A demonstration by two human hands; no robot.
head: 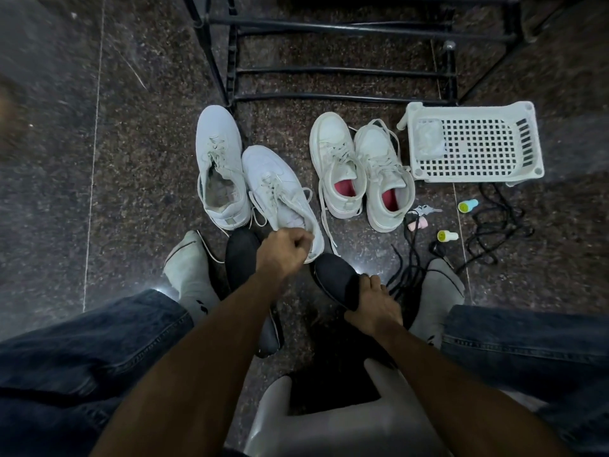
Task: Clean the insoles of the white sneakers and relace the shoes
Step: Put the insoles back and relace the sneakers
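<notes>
My left hand (286, 250) is curled tight at the heel of a white sneaker (281, 196); whether it grips the heel or a lace I cannot tell. My right hand (374, 306) pinches a dark insole (336, 278), held just above the floor (131, 159). A second white sneaker (219, 166) stands beside the first, another white pair (361, 169) near a white basket (474, 143).
</notes>
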